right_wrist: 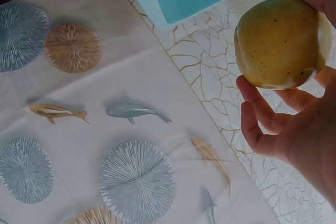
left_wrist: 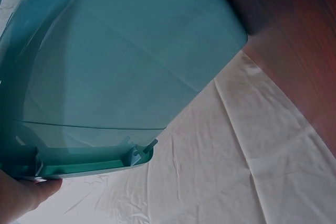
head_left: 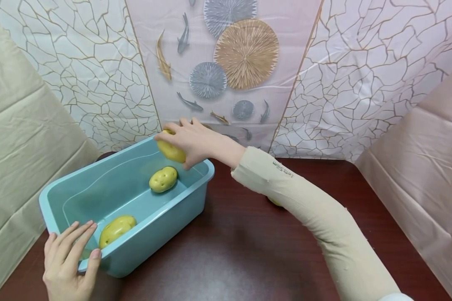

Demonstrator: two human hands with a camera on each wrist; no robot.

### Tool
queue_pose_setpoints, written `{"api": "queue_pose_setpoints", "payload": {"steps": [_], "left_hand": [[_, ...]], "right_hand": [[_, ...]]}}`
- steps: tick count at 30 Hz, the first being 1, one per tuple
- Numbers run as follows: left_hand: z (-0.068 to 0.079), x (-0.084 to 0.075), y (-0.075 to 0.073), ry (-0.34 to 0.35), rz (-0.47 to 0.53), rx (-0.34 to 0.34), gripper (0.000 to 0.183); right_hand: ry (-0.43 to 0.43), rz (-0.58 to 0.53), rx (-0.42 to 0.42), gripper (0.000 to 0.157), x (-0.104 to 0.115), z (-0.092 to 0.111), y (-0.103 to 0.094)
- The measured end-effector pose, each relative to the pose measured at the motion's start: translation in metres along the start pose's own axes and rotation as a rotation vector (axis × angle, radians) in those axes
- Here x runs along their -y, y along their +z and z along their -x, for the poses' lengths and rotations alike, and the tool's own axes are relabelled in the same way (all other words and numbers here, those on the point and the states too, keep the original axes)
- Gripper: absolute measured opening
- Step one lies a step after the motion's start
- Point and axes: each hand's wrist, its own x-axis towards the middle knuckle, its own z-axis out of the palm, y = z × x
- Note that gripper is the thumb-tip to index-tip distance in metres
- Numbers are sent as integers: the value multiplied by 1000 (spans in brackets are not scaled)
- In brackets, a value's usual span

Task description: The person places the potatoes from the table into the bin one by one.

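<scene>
My right hand (head_left: pixel 196 142) holds a yellow potato (head_left: pixel 172 151) above the far end of a blue-green plastic tub (head_left: pixel 154 234). In the right wrist view, thumb and fingertips wrap around this potato (right_wrist: pixel 281 43), which has dark specks. Inside the tub, one potato (head_left: pixel 163 179) lies toward the far end, and another potato (head_left: pixel 116 230) lies at the near end. My left hand (head_left: pixel 69 261) rests on the tub's near-left rim with its fingers extended over the edge. The left wrist view shows the tub's outer wall (left_wrist: pixel 131 61) and a fingertip against its rim.
On the dark red-brown table (head_left: pixel 241 251), a yellow object (head_left: pixel 274 201) is mostly hidden behind my right forearm. A patterned sheet (head_left: pixel 305 104) hangs at the back, and beige cloth (head_left: pixel 425 175) walls in both sides.
</scene>
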Motion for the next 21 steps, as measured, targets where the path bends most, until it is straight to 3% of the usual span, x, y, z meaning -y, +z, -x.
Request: {"api": "queue_pose_setpoints", "payload": {"steps": [9, 21], "left_hand": [[0, 1, 0, 5, 0, -7, 39], [0, 1, 1, 12, 4, -28, 39]], "right_hand": [[56, -42, 83, 86, -4, -16, 6], [90, -60, 130, 85, -4, -31, 20]]}}
